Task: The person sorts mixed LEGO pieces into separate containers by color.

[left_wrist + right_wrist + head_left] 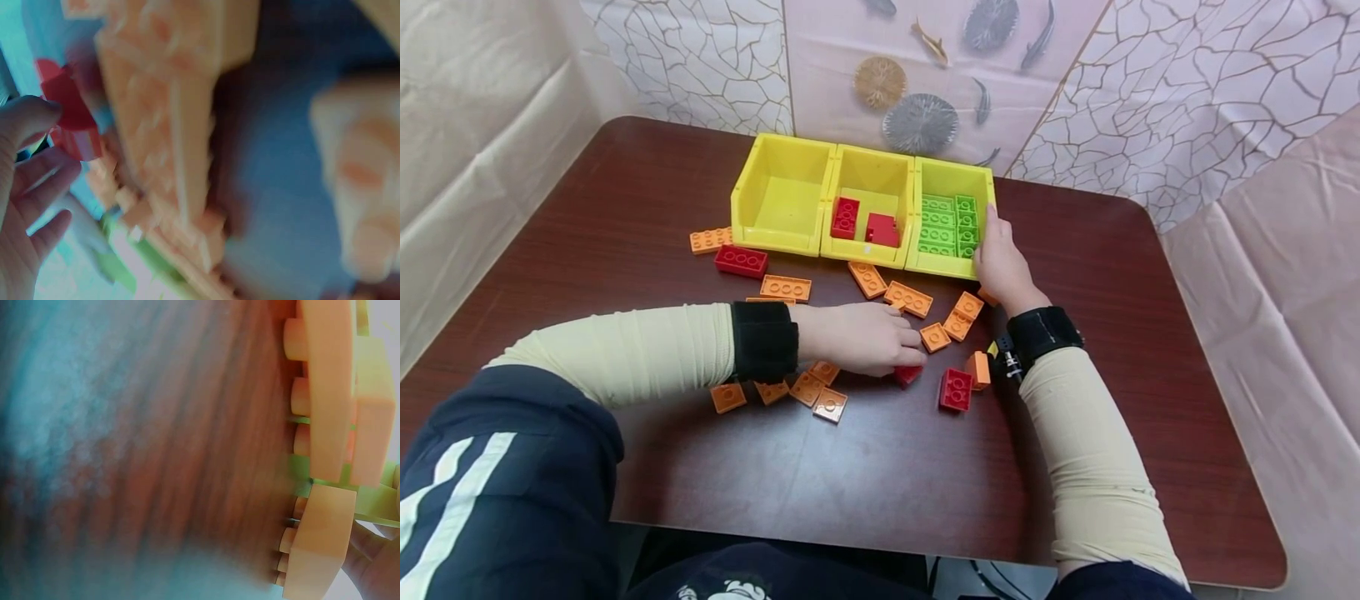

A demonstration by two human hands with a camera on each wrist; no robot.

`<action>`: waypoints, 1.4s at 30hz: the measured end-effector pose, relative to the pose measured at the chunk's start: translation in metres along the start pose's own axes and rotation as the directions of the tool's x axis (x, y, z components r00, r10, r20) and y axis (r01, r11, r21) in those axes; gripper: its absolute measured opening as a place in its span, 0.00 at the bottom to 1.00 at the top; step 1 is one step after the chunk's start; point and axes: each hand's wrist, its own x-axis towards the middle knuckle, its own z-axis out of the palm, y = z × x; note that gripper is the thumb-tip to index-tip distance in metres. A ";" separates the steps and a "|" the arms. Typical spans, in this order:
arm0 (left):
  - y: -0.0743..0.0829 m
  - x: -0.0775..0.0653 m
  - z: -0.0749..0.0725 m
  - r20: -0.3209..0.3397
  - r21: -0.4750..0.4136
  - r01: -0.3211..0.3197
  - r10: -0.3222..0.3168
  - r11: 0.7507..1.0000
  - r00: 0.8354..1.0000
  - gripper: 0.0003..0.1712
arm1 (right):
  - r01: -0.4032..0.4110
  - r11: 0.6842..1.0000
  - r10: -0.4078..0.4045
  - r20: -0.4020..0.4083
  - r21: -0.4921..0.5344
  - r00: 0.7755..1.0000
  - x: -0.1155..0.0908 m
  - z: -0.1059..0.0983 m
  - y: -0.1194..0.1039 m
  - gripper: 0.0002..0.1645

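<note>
My left hand [868,337] reaches over the middle of the table, pinching a red brick [908,376] between thumb and fingers. In the left wrist view the same brick lies at the fingertips. Three yellow bins stand joined in a row: the left bin [782,196], the middle bin [887,177] with red bricks [845,218], and the right bin [936,177] with green bricks [966,221]. At the right bin's outer wall, my right hand [1007,265] grips the edge, thumb toward the front and fingers along the side.
Orange bricks [908,298] lie scattered in front of the bins, with several more [808,388] below my left forearm. Two other loose red bricks are on the table, one at left [741,261] and one at right [955,390]. A patterned cloth [917,83] hangs behind the table.
</note>
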 end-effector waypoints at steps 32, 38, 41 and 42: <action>-0.171 0.025 -0.012 0.137 -0.002 0.756 -0.749 0.654 0.648 0.13 | 0.003 0.999 -0.003 -0.002 0.043 1.000 -0.005 0.001 0.002 0.36; -0.172 0.029 -0.010 0.215 -0.082 0.751 -0.725 0.655 0.655 0.15 | 0.003 0.999 -0.003 -0.002 0.054 1.000 -0.004 0.001 0.002 0.36; -0.172 0.031 -0.011 0.247 -0.098 0.750 -0.714 0.654 0.655 0.15 | 0.001 0.999 -0.001 -0.005 0.045 1.000 -0.004 0.000 0.003 0.36; -0.172 0.032 -0.011 0.258 -0.103 0.749 -0.710 0.654 0.656 0.15 | 0.002 0.999 -0.002 -0.006 0.042 1.000 -0.004 0.000 0.004 0.36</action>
